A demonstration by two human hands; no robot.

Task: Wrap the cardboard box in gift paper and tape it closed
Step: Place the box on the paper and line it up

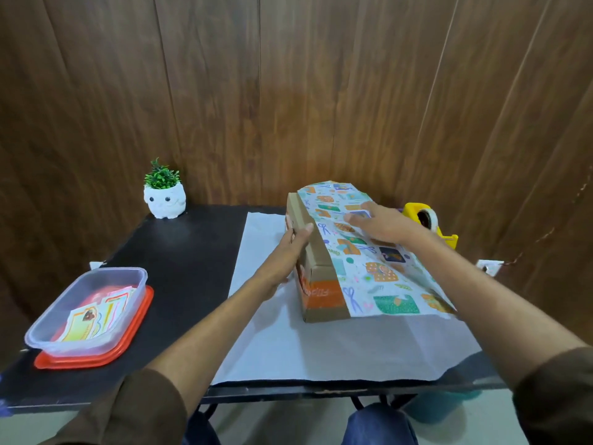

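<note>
Right of centre in the frame, the cardboard box (321, 285) sits on the gift paper (382, 277), one flap drawn over its top. The left hand (293, 244) clasps the box's upper left edge, thumb on top; the right hand (377, 224) lies flat, pressing the flap down. The box looks stiff and light (likely empty); the thin paper probably tears easily, so take it by its edges.
</note>
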